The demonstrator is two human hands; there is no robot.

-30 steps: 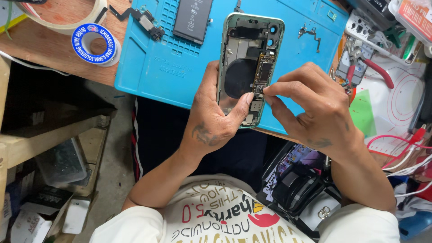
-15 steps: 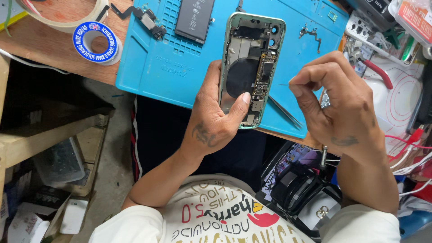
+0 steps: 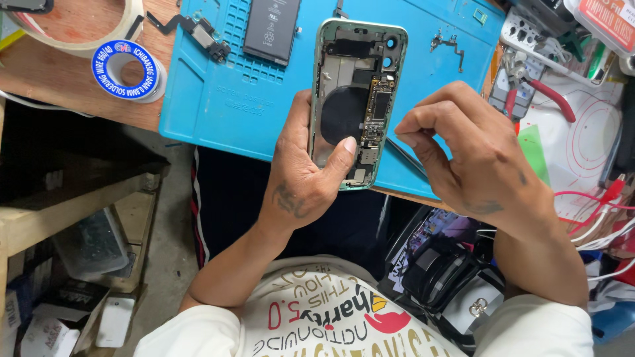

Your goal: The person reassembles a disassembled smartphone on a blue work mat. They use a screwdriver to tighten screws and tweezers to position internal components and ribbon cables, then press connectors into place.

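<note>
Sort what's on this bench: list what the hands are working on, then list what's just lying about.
In hand:
- opened phone, held by the left hand
- right hand, fingers pinched beside it; anything in the pinch is too small to tell

Lying about:
- battery on the blue mat
- solder spool
- tape roll
- red-handled pliers

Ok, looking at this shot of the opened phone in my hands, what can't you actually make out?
All in the head view:
- Whether the right hand pinches anything: its curled fingers hide the fingertips.
- The opened phone's lower left edge: covered by the left hand.
- Small parts on the phone's board: too small to identify.
- The tape roll and plastic box: cut off by the top edge.
- The metal tool on the blue mat: partly behind the right hand.
</note>
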